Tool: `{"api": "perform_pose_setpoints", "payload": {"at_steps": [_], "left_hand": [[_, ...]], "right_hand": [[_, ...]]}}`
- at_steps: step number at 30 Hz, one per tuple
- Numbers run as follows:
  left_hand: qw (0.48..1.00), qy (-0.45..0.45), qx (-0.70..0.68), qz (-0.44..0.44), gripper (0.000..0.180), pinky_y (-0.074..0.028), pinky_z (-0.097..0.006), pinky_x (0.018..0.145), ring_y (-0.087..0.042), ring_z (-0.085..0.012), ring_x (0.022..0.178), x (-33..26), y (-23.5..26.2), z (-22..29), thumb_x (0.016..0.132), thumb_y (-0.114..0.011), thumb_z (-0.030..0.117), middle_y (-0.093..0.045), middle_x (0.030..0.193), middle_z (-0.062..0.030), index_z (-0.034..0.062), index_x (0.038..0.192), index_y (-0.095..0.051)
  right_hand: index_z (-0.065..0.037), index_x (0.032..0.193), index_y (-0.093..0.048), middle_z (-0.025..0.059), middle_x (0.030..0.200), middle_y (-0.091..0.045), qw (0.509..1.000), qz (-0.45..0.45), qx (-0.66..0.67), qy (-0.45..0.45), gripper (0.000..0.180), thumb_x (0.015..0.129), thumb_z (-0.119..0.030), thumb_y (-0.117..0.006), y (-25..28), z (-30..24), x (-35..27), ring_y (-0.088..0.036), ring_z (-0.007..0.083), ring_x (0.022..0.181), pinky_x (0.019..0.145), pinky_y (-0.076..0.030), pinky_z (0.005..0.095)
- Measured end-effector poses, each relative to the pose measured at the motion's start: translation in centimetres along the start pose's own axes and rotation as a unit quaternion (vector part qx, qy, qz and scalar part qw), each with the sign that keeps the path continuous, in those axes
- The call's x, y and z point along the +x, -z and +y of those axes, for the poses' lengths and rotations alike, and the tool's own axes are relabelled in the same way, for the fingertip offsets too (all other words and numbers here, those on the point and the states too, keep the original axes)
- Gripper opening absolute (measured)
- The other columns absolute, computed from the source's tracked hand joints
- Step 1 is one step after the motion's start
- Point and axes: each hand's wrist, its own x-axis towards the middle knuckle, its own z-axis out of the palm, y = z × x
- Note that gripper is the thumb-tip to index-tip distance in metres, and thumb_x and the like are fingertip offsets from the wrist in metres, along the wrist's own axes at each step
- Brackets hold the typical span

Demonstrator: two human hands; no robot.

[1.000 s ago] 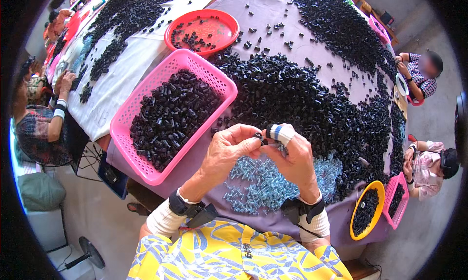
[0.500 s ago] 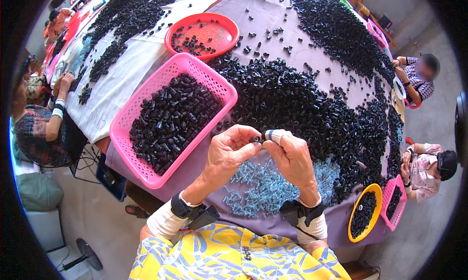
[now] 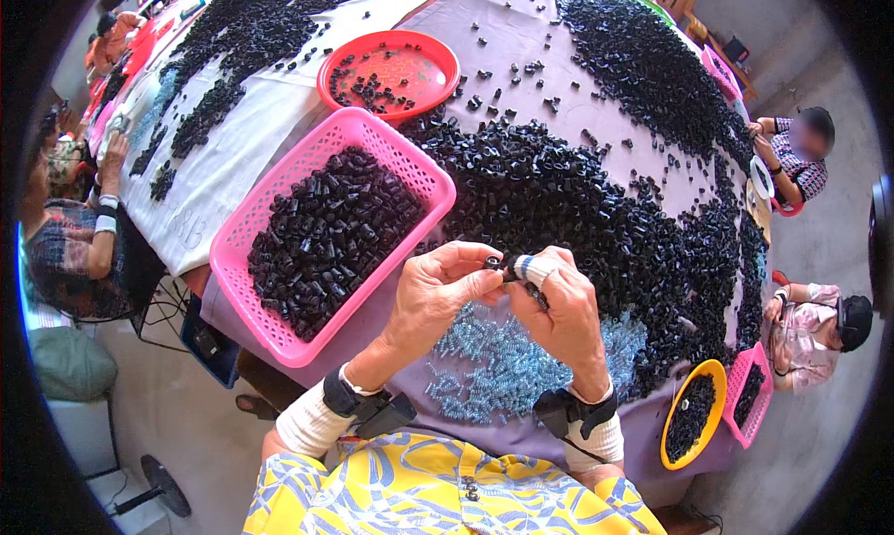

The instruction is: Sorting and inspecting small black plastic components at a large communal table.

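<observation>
We hold both hands together above the worktop (image 3: 577,32). Our left hand (image 3: 436,297) is curled, its thumb and fingers pinched on a small black part (image 3: 493,262) at the fingertips. Our right hand (image 3: 557,302) is closed too, its taped forefinger (image 3: 531,269) pressed against the same part from the other side, so the part sits between the two hands, just where they meet. Whether the right hand holds a second piece we cannot tell; something dark shows under its fingers.

Directly beneath the hands lies a heap of pale blue springs (image 3: 507,367) on the purple cloth (image 3: 521,32). Just beyond the hands and spreading away to their right is a broad pile of black parts (image 3: 577,200). To the left of the left hand, near it, stands a pink basket (image 3: 410,158) filled with more black parts. Farther off beyond that basket sits a red tray (image 3: 438,65) with a few parts scattered in it.

To the right of our right hand, near the worktop's edge, stand a yellow bowl (image 3: 715,379) and a small pink bin (image 3: 745,372), both holding black parts. Well apart to the right sit two other people (image 3: 810,335), and another person (image 3: 70,256) sits far to the left.
</observation>
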Motion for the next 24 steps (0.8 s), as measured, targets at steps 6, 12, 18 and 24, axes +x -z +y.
{"api": "perform_pose_setpoints", "payload": {"at_steps": [6,12,18,24], "left_hand": [[0.999,-0.012,0.040,-0.001,0.026,-0.051,-0.022,0.070,-0.062,-0.0086,0.076,0.4,-0.2,-0.3,0.085,-0.066,0.004,-0.067,0.090,-0.0056,-0.0015,0.111,-0.063],[0.995,-0.019,0.102,0.009,0.028,-0.051,-0.021,0.069,-0.061,-0.0075,0.076,0.5,-0.4,-0.2,0.086,-0.065,0.003,-0.066,0.092,-0.0055,-0.0025,0.113,-0.062],[0.987,-0.057,0.149,0.008,0.026,-0.051,-0.020,0.068,-0.060,-0.0074,0.076,0.7,-0.3,-0.7,0.086,-0.065,0.003,-0.064,0.093,-0.0043,-0.0028,0.111,-0.063],[0.980,-0.076,0.185,0.006,0.025,-0.051,-0.020,0.067,-0.060,-0.0075,0.075,0.6,-0.4,-0.5,0.085,-0.064,0.000,-0.063,0.089,-0.0034,-0.0020,0.109,-0.065]], "right_hand": [[0.000,0.089,-0.058,0.0091,0.072,-0.059,0.998,0.055,-0.029,0.027,0.021,0.071,-0.001,-0.068,0.7,0.1,1.0,-0.058,0.0283,0.067,0.074,-0.044,0.0388],[0.000,0.087,-0.058,0.0094,0.073,-0.059,0.991,0.055,-0.107,0.058,0.020,0.071,-0.003,-0.069,0.6,0.1,1.4,-0.058,0.0268,0.069,0.079,-0.043,0.0410],[0.000,0.086,-0.059,0.0086,0.073,-0.058,0.983,0.031,-0.167,0.064,0.018,0.072,-0.005,-0.069,0.5,-0.3,1.4,-0.058,0.0243,0.072,0.086,-0.041,0.0427],[0.000,0.085,-0.058,0.0093,0.074,-0.058,0.986,0.012,-0.154,0.070,0.018,0.072,-0.004,-0.069,0.4,-0.3,1.2,-0.059,0.0243,0.073,0.089,-0.040,0.0437]]}}
